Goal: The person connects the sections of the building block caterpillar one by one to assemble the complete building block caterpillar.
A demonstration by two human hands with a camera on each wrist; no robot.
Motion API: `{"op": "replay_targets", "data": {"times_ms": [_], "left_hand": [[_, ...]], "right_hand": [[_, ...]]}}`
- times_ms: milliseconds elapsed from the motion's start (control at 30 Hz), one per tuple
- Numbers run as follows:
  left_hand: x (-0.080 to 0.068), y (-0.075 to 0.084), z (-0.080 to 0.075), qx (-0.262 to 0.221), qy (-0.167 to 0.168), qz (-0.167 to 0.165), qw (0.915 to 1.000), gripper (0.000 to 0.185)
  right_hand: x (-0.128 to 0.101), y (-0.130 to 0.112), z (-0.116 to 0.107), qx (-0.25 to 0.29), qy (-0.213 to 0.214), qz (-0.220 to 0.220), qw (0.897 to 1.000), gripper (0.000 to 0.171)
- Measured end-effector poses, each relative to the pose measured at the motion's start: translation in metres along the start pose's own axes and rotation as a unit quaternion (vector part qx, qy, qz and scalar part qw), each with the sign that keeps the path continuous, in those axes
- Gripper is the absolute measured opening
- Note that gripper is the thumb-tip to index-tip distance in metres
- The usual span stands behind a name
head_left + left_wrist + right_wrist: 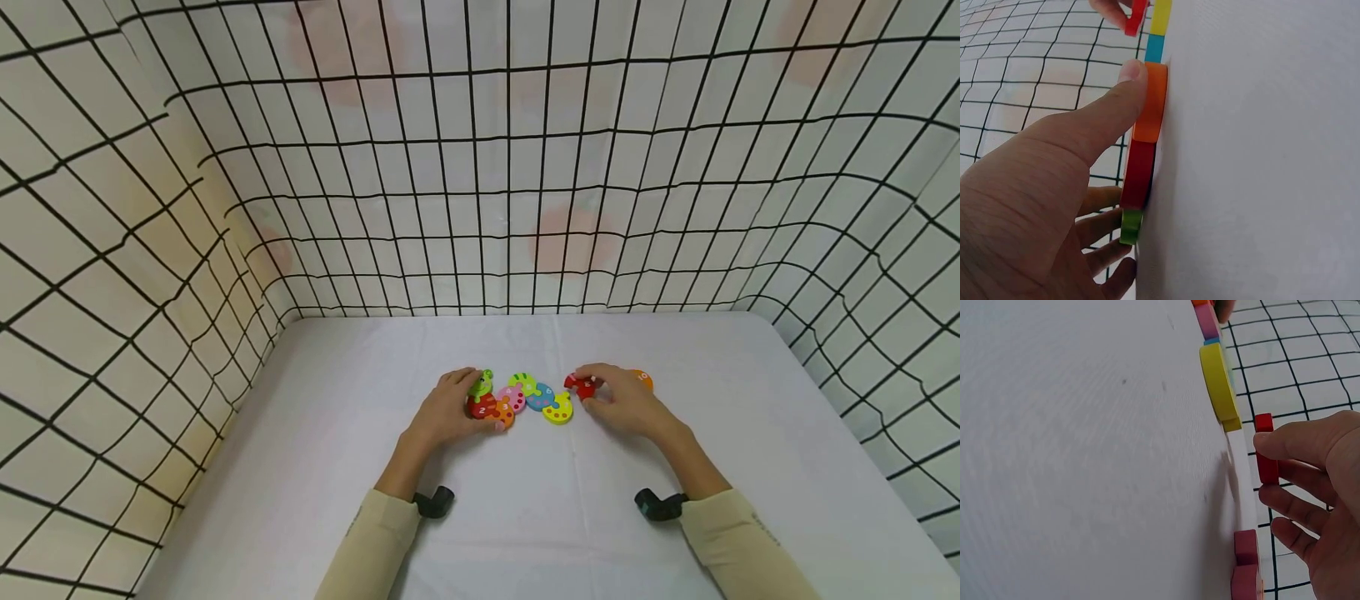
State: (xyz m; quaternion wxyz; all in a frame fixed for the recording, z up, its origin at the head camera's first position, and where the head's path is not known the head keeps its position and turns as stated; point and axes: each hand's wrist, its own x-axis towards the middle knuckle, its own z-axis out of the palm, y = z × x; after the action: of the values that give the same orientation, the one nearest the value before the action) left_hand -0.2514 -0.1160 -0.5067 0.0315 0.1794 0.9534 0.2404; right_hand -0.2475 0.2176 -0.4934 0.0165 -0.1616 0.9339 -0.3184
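Hands, two: left hand (448, 410) steadying six-piece chain (525, 396), right hand (624, 400) pinching one red piece (581, 386)

A plain white counter (525, 517) is enclosed by white walls (480, 167) patterned with a black grid and faint peach blotches. On it, a chain of flat curved wooden puzzle pieces (525, 396) is coloured green, dark red, orange, pink, light green, blue and yellow. A separate red curved wooden piece (581, 386) and an orange wooden piece (642, 379) are seen beside it. Beige sleeves (375, 542) are worn, with black wrist mounts (435, 502).
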Motion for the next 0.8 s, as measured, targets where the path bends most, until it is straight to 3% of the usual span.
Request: {"op": "replay_targets", "data": {"times_ms": [367, 800], "left_hand": [[0.0, -0.003, 0.001, -0.018, -0.013, -0.003, 0.9997, 0.101], [0.0, -0.004, 0.002, -0.025, -0.011, -0.004, 0.9996, 0.098]], "right_hand": [[0.006, -0.006, 0.011, -0.017, -0.026, 0.0, 1.0, 0.044], [0.009, -0.009, 0.016, -0.04, -0.02, -0.012, 0.999, 0.041]]}}
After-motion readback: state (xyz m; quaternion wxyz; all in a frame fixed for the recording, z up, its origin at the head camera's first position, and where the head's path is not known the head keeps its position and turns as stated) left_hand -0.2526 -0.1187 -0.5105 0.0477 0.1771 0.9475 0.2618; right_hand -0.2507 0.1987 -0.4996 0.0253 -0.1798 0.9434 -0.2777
